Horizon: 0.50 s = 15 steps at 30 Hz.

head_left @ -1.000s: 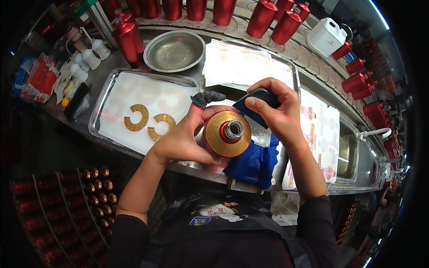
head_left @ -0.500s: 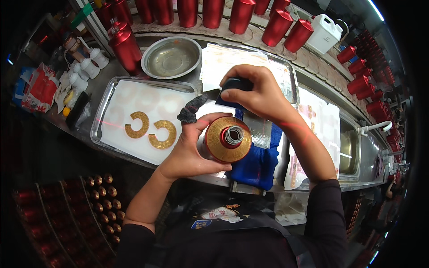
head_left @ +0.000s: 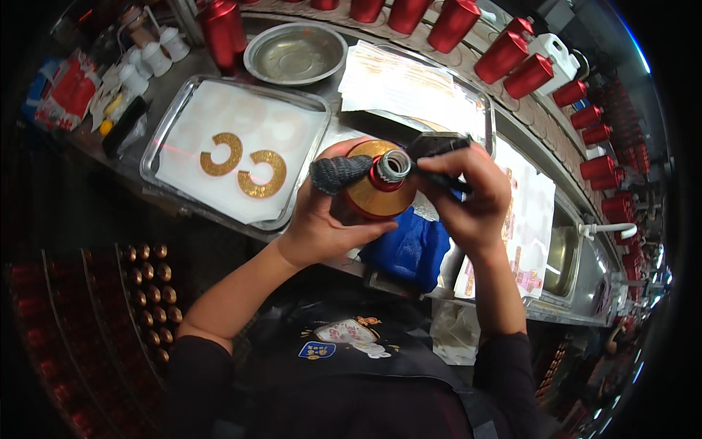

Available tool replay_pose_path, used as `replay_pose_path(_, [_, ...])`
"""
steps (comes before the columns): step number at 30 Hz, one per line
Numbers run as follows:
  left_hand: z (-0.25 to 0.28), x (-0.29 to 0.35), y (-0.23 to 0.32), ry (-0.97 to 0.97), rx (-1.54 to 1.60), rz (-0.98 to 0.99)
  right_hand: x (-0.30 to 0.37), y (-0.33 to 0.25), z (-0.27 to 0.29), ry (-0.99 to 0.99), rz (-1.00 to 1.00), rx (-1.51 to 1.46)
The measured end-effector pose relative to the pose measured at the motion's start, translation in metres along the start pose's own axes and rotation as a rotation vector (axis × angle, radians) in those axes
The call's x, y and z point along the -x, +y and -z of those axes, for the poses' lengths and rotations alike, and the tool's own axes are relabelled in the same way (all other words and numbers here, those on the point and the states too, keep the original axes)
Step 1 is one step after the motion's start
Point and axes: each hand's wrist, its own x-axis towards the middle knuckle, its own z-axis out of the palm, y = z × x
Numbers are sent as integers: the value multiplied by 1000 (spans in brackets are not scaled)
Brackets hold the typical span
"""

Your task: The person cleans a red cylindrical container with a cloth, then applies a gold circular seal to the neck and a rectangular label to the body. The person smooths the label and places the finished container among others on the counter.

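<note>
The left hand [head_left: 322, 233] grasps the gold-shouldered red bottle [head_left: 376, 201] just beside the blue cloth [head_left: 411, 252], a dark finger cover [head_left: 335, 176] resting over its shoulder. The right hand [head_left: 474, 196] pinches a blurred dark tool [head_left: 439, 145] near the uncapped neck. A loosened left grip could let the bottle twist; the tool, slipping, could scratch the gold surface.

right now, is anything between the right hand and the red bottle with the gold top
Only the dark flat tool in the right hand, beside the red bottle. Nothing else visible separates them; the left hand grips the bottle's opposite side.
</note>
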Motion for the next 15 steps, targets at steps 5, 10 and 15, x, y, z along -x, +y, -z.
replay_pose_path(5, [-34, 4, -3, 260, -180, -75, 37, -36, -18, -1, 337, 154])
replay_pose_path(10, [-21, 0, -1, 220, -364, -142, 37, -39, -22, 145, 278, 181])
replay_pose_path(15, [-9, 4, -6, 3, -209, 79, 32, -38, -27, -70, 424, 38])
